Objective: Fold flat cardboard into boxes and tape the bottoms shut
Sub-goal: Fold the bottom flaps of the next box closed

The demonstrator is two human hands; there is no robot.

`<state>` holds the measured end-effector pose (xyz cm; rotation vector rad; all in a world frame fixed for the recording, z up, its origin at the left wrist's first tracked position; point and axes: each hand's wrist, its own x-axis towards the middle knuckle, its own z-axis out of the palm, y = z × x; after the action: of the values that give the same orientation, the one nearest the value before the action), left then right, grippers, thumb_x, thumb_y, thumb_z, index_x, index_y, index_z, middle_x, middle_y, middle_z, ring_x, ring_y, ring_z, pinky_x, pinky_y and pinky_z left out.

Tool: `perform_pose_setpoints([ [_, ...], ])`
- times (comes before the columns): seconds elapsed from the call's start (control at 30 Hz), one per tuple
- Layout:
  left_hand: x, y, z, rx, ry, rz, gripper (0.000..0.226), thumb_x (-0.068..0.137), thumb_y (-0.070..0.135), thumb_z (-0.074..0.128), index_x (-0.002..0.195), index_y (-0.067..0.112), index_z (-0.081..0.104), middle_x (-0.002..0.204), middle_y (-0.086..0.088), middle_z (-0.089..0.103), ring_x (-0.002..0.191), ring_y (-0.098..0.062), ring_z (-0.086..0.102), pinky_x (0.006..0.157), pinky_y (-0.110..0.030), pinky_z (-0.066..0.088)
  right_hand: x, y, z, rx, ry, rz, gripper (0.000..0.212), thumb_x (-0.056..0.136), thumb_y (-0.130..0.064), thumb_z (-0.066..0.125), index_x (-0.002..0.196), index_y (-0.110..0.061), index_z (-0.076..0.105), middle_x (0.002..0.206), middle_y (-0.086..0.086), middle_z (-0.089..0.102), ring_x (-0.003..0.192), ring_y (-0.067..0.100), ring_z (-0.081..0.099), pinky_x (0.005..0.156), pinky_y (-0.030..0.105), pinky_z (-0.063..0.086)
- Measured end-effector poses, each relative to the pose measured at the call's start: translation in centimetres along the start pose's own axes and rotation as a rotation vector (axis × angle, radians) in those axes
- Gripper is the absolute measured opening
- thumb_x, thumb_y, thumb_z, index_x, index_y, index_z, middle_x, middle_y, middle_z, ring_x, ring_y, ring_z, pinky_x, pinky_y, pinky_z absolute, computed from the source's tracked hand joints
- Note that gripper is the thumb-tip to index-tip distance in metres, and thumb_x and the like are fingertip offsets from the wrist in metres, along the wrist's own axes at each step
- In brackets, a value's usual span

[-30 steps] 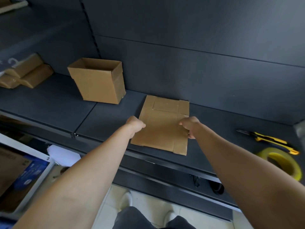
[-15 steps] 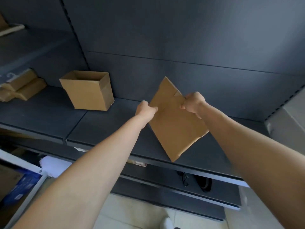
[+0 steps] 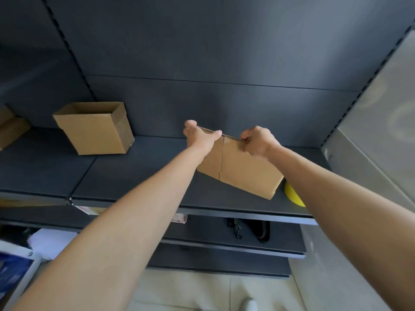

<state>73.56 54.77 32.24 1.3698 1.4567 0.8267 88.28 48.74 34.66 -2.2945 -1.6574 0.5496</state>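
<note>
Dark grey metal shelf in front of a dark back panel, with a lower shelf under it and pale floor tiles below. At the left of the shelf, an open folded box, upright, with a wide gap between it and the hands. At the far left edge, brown packages, partly cut off. At the right, a pale grey side wall closing the shelf end. Held over the right part of the shelf, tilted down to the right: the flat cardboard, its lower corner near a yellow roll, probably tape, mostly hidden behind the right forearm. Left hand gripping the top edge, fingers curled over it; right hand pinching the same edge further right. Since half a second ago, cardboard turned from a corner-down pose to a more level one.
</note>
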Motion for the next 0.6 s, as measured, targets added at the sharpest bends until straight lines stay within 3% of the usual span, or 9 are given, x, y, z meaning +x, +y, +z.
perform_pose_setpoints([
  [0.13,0.0,0.6,0.6,0.037,0.021,-0.036,0.079,0.080,0.028,0.075,0.138,0.015,0.022,0.138,-0.004,0.029,0.114,-0.024,0.044,0.084,-0.031,0.038,-0.1,1.2,-1.2,0.014,-0.121,-0.025,0.034,0.085,-0.034,0.067,0.114,-0.016,0.065,0.107,0.005,0.064,0.098,0.023,0.058,0.080,0.030,0.046],
  [0.23,-0.1,0.8,0.9,0.020,0.048,-0.080,0.080,0.081,0.027,0.074,0.141,0.016,0.022,0.140,-0.004,0.029,0.113,-0.023,0.043,0.083,-0.031,0.038,0.1,2.2,-2.6,0.044,-0.171,0.019,0.051,0.092,-0.056,0.048,0.119,-0.016,0.063,0.116,0.002,0.060,0.109,0.023,0.055,0.085,0.030,0.040],
  [0.3,-0.3,1.0,1.3,-0.016,0.056,-0.106,0.082,0.082,0.023,0.073,0.144,0.018,0.020,0.143,-0.003,0.027,0.119,-0.024,0.042,0.086,-0.033,0.037,0.2,3.4,-3.7,0.029,-0.230,0.034,0.053,0.093,-0.060,0.041,0.118,-0.019,0.065,0.121,0.002,0.061,0.112,0.024,0.056,0.092,0.035,0.043],
  [0.4,-0.9,1.3,2.0,-0.049,0.062,-0.126,0.085,0.084,0.021,0.072,0.148,0.020,0.016,0.149,-0.003,0.023,0.128,-0.026,0.039,0.096,-0.037,0.037,0.5,5.0,-4.6,0.048,-0.341,0.063,0.048,0.091,-0.058,0.049,0.120,-0.023,0.065,0.124,0.001,0.062,0.113,0.026,0.057,0.101,0.047,0.044],
  [0.6,-2.4,1.8,3.5,-0.057,0.062,-0.161,0.098,0.082,0.028,0.074,0.152,0.020,0.006,0.157,-0.001,0.012,0.139,-0.026,0.029,0.109,-0.042,0.030,1.5,7.0,-5.0,0.297,-0.483,0.138,0.040,0.088,-0.055,0.055,0.111,-0.024,0.066,0.112,0.005,0.067,0.101,0.030,0.065,0.093,0.051,0.050],
])
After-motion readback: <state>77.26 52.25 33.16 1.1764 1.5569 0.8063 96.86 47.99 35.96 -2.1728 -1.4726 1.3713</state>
